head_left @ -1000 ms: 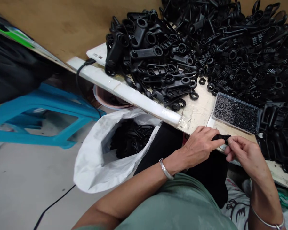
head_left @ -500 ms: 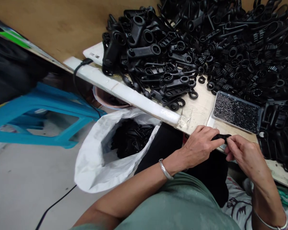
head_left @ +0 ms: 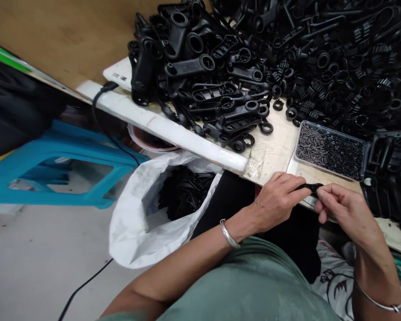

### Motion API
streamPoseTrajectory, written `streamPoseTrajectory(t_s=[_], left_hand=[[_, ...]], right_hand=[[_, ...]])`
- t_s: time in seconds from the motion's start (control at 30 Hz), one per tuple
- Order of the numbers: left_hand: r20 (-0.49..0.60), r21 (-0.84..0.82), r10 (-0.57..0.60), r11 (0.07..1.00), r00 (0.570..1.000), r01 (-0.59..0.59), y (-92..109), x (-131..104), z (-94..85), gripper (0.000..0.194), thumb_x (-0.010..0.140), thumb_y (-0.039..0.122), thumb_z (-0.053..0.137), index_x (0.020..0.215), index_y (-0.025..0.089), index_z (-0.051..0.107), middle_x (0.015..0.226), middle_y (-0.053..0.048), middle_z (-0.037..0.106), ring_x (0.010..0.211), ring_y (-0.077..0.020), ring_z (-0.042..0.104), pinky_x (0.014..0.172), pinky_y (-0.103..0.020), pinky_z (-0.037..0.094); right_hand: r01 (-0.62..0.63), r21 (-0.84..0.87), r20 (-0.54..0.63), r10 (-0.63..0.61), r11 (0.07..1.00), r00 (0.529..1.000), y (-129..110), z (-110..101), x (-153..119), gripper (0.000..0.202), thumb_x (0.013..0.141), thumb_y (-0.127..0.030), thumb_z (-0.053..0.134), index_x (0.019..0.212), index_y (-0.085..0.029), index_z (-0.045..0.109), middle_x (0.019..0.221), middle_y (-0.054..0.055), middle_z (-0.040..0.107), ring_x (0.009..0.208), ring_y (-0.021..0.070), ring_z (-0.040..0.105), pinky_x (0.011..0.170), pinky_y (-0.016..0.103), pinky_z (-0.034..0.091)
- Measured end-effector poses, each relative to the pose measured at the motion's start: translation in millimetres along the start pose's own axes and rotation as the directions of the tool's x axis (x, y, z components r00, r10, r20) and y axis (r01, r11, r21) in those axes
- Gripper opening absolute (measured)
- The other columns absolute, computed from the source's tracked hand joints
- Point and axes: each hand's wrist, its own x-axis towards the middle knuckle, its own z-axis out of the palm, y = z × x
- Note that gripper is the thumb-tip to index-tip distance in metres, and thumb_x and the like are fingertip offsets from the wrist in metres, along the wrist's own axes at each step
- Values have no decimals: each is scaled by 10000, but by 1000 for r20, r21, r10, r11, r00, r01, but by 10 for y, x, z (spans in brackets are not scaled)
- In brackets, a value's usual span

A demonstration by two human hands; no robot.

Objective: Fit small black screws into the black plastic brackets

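My left hand [head_left: 280, 196] is closed around a small black plastic part [head_left: 311, 188] at the front edge of the table. Much of that part is hidden by the fingers. At its right end, my right hand [head_left: 344, 207] has thumb and forefinger pinched together; whatever lies between the fingertips is too small to make out. Just behind the hands, a clear plastic box [head_left: 330, 149] holds many tiny dark metal pieces, perhaps screws or pins. Black plastic arm-shaped parts [head_left: 190, 67] and black ring parts [head_left: 266, 128] lie heaped beyond.
A white edge strip [head_left: 160, 127] runs along the table [head_left: 276, 154]. Below it stands a white sack [head_left: 130, 232] with black parts inside. A blue plastic stool [head_left: 67, 191] is at the left, and a black cable [head_left: 95, 107] hangs over the edge. More black parts [head_left: 387, 156] lie right.
The view has shifted slightly. Both hands stay together at the black part, with the right fingers still pinched at its end.
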Motion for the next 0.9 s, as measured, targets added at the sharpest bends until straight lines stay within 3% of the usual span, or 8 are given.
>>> streamPoseTrajectory(t_s=[0.17, 0.43, 0.7, 0.9], left_hand=[[-40, -11, -1, 1000, 999, 0, 3, -7, -8, 307, 1005, 159, 382, 1039, 184, 686, 1096, -71, 694, 965, -171, 598, 855, -318, 458], [24, 6, 4, 1000, 1000, -4, 0, -20, 4, 296, 1000, 151, 409, 1058, 193, 696, 1134, -80, 686, 993, -174, 593, 873, -332, 442], [-38, 2, 22, 1000, 999, -22, -8, -5, -15, 317, 1022, 181, 373, 1035, 190, 689, 1099, -69, 696, 953, -169, 589, 852, -315, 446], [-38, 7, 28, 1000, 999, -28, -10, -4, -8, 321, 1027, 186, 367, 1038, 193, 688, 1086, -66, 697, 945, -168, 590, 846, -315, 448]], right_hand=[[14, 1, 15, -14, 1000, 1000, -9, 9, -4, 475, 825, -644, 581, 688, -190, 593, 508, 2, 590, 428, 112, 546, 475, 232, 462], [87, -245, 53, -76, 966, 996, 47, -28, -20, 384, 953, -501, 474, 750, -198, 590, 549, -3, 624, 488, 116, 588, 552, 240, 454], [24, -54, 59, -21, 998, 998, 11, -27, 7, 457, 886, -604, 542, 712, -186, 602, 509, 8, 598, 436, 115, 554, 463, 225, 436], [35, -122, 66, -27, 992, 997, 35, -46, -19, 429, 918, -572, 511, 740, -191, 596, 548, 10, 618, 476, 117, 576, 509, 229, 460]])
